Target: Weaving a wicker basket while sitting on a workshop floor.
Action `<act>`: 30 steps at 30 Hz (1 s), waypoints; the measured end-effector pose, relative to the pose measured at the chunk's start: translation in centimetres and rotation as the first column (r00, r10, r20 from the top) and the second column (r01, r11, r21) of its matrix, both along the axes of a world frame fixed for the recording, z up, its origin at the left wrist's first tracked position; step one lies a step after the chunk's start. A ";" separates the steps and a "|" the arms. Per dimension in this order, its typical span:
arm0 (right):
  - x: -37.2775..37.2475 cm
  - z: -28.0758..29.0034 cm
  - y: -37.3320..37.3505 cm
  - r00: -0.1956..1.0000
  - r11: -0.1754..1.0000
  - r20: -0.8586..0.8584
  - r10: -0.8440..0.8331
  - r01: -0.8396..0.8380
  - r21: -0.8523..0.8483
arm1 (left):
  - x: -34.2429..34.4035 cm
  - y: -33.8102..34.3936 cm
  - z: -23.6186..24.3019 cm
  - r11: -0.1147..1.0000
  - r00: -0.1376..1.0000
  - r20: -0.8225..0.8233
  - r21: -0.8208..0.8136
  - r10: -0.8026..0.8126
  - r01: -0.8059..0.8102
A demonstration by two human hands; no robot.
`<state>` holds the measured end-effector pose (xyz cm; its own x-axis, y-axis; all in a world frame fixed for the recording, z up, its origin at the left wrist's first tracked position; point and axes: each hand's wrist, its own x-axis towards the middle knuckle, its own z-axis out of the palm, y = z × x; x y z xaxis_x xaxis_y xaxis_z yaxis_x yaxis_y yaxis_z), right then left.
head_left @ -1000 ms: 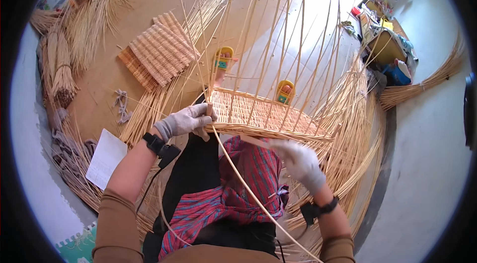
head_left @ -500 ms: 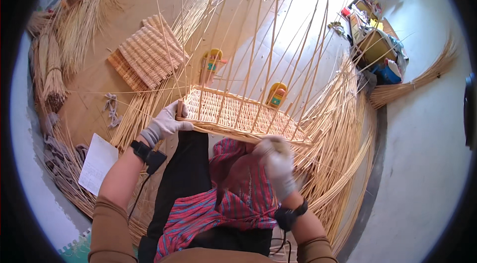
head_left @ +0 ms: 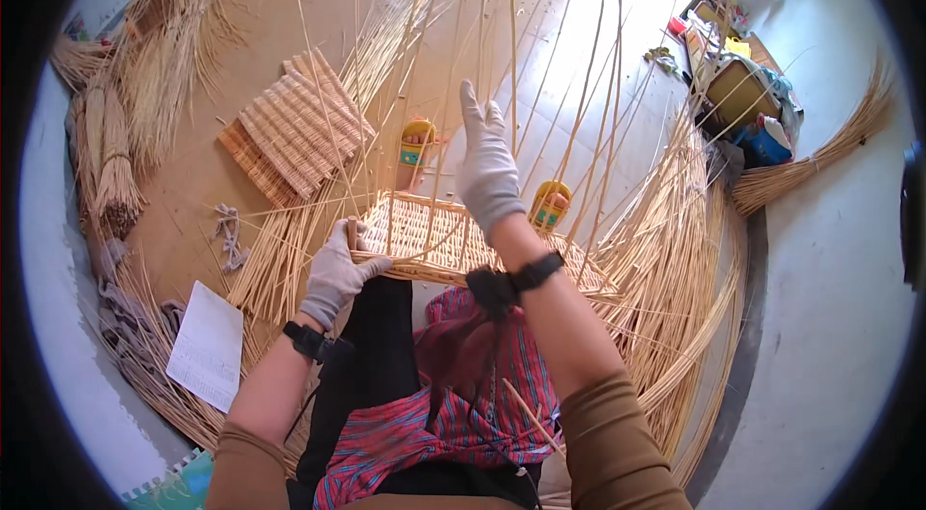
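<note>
A partly woven wicker basket rests across my lap, its pale woven base tilted and tall upright canes rising from its edges. My left hand, in a grey-white work glove, is closed round the basket's left corner, with the thumb along the near rim. My gloved right hand is raised over the basket among the canes. Its fingers point up and are apart, close to the canes; no firm grip shows. The right forearm hides part of the base. A short, thin cane piece lies over the striped red cloth on my lap.
Loose canes spread over the floor at right. Woven panels lie at left, near cane bundles by the wall. A paper sheet lies lower left. My feet in yellow slippers are beyond the basket. Clutter stands far right.
My right hand has gone from the basket's near rim up and forward among the canes, its fingers now extended. My left hand keeps the same corner. A short cane piece now shows on my lap.
</note>
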<state>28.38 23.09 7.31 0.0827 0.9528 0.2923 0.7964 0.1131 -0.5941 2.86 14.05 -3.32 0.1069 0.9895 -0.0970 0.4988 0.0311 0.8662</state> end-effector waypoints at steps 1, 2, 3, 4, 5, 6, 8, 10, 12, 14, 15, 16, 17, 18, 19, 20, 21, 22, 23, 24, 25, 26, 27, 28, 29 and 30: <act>-0.5 -0.3 -1.3 0.997 0.985 -0.050 0.056 -0.047 0.166 | -0.3 -0.2 0.0 0.999 1.000 0.022 -0.038 0.018 -0.017; 0.5 -0.2 -3.8 0.997 0.983 -0.019 0.080 -0.076 0.170 | -0.7 -0.3 -0.1 0.999 0.998 -0.043 0.030 0.038 -0.036; 1.8 1.6 -7.4 0.994 0.978 0.024 0.105 -0.108 0.176 | -0.7 -0.3 -0.2 0.994 0.994 -0.095 0.101 0.062 -0.052; 3.8 1.0 -10.2 1.000 0.994 0.005 -0.009 0.008 0.110 | -0.3 0.1 -0.1 0.982 0.987 -0.141 0.181 0.079 -0.053; 5.5 -0.2 -12.8 0.993 0.992 -0.006 -0.122 0.122 0.040 | 0.1 0.2 0.1 0.965 0.977 -0.186 0.257 0.103 -0.053; 8.0 -3.0 -15.5 0.976 0.970 -0.109 -0.188 0.168 -0.174 | 1.6 -0.1 1.5 0.946 0.925 -0.335 0.316 0.178 -0.067; 9.5 -4.8 -16.6 0.955 0.924 -0.161 -0.249 0.184 -0.334 | 3.4 -1.3 3.6 0.873 0.804 -0.575 0.460 0.151 0.164; 7.9 -2.6 -16.3 0.974 0.949 -0.083 -0.213 0.186 -0.255 | 5.0 -2.3 3.9 0.843 0.680 -0.720 0.447 0.141 0.299; 5.6 0.0 -12.3 0.993 0.981 -0.112 -0.024 0.002 -0.196 | 6.1 -2.4 3.5 0.733 0.723 -0.679 0.557 0.130 0.391; 4.6 -0.7 -8.0 0.993 0.977 -0.107 0.049 -0.070 -0.203 | 8.0 -1.8 4.7 0.648 0.779 -0.627 0.596 0.005 0.475; 4.9 -3.0 -5.6 0.995 0.970 -0.095 0.032 -0.054 -0.238 | 9.4 -1.0 4.8 0.646 0.735 -0.678 0.552 -0.020 0.527; 4.2 -3.4 -4.1 0.997 0.964 -0.070 0.043 -0.060 -0.258 | 10.5 0.1 4.1 0.651 0.684 -0.729 0.505 -0.029 0.566; 3.5 -3.8 -2.5 0.997 0.960 -0.046 0.055 -0.065 -0.273 | 11.0 1.2 3.2 0.657 0.629 -0.776 0.455 -0.039 0.602; 2.9 -3.7 -2.1 0.998 0.955 -0.003 0.066 -0.064 -0.289 | 11.4 1.6 1.8 0.674 0.792 -0.606 0.556 -0.071 0.486; 2.4 -3.2 -1.8 0.997 0.952 0.043 0.065 -0.049 -0.303 | 11.5 1.8 1.8 0.724 0.785 -0.614 0.505 -0.080 0.469; 1.9 -2.8 -1.5 0.997 0.948 0.080 -0.004 0.029 -0.316 | 11.5 1.9 1.8 0.771 0.778 -0.622 0.451 -0.090 0.450; 1.9 -2.2 -1.2 0.996 0.951 0.082 -0.028 0.052 -0.306 | 11.5 1.9 2.1 0.814 0.772 -0.627 0.393 -0.103 0.428; 2.1 -1.7 -1.0 0.995 0.952 0.084 -0.052 0.074 -0.296 | 11.6 2.1 2.4 0.784 0.770 -0.636 0.452 -0.053 0.427; 2.3 -1.6 -0.6 0.994 0.953 0.086 -0.075 0.096 -0.286 | 11.7 2.5 2.4 0.795 0.742 -0.666 0.407 -0.079 0.450; 2.6 -1.9 -0.4 0.975 0.956 0.178 -0.132 0.172 -0.236 | 12.0 2.8 2.7 0.805 0.714 -0.692 0.362 -0.106 0.470; 2.7 -2.3 -0.1 0.994 0.951 0.085 -0.072 0.094 -0.296 | 12.1 2.8 3.2 0.813 0.686 -0.716 0.316 -0.133 0.488; 2.6 -2.8 0.2 1.000 0.938 -0.013 -0.017 0.011 -0.348 | 11.6 2.0 3.7 0.843 0.731 -0.648 0.257 -0.213 0.472; 2.0 -2.9 0.7 0.999 0.928 -0.038 0.005 -0.019 -0.372 | 11.3 1.6 3.3 0.803 0.740 -0.656 0.359 -0.146 0.476; 1.4 -3.0 1.2 0.998 0.917 -0.065 0.023 -0.047 -0.396 | 10.8 0.9 2.4 0.750 0.748 -0.659 0.454 -0.080 0.481; 1.0 -3.0 1.8 0.995 0.906 -0.089 0.039 -0.073 -0.417 | 10.3 0.1 1.1 0.687 0.756 -0.654 0.543 -0.014 0.483; 0.1 -3.5 2.7 0.992 0.894 -0.120 0.044 -0.092 -0.439 | 9.9 -0.6 -1.4 0.788 0.734 -0.657 0.355 -0.173 0.503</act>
<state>28.45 25.80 3.76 0.0199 0.9857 -0.1676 0.7273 -0.1293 -0.6741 12.77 13.43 -4.70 0.5322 0.8184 0.2166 0.7767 -0.5738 0.2597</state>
